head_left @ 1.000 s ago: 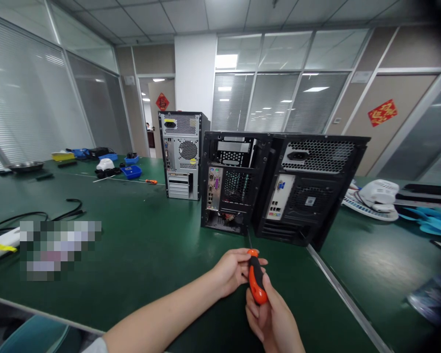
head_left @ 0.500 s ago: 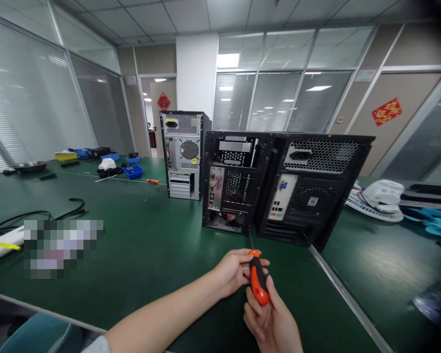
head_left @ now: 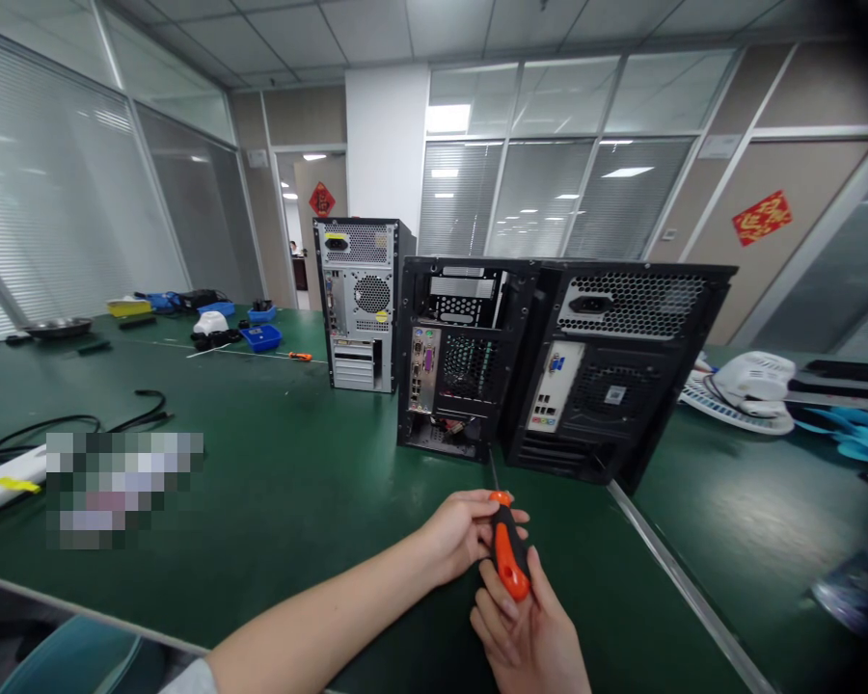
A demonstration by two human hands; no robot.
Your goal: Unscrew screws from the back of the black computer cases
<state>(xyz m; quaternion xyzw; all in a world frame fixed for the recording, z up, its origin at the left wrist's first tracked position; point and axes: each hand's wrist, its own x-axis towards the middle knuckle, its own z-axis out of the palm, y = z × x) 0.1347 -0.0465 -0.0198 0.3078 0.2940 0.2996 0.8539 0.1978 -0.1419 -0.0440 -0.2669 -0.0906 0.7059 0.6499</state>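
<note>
An orange and black screwdriver (head_left: 509,554) is between my two hands, its shaft pointing away toward the lower edge of an open black computer case (head_left: 525,366). My left hand (head_left: 457,538) grips the front of the handle near the shaft. Around the rear end of the handle, the fingers of my right hand (head_left: 522,617) are closed. The shaft's tip reaches the case's bottom right corner; whether it sits in a screw I cannot tell. Right beside this case stands a second black computer tower (head_left: 611,386), its back facing me.
A silver-backed computer tower (head_left: 362,304) stands behind on the left. Blue trays (head_left: 261,337) and another orange screwdriver (head_left: 300,357) lie farther left. Black cable (head_left: 145,410) lies on the green table (head_left: 296,492). White fan parts (head_left: 756,386) and blue blades (head_left: 850,434) are at right.
My right hand has shifted slightly left, and its fingers have moved around the rear of the screwdriver handle. The left hand and the computers stay where they were.
</note>
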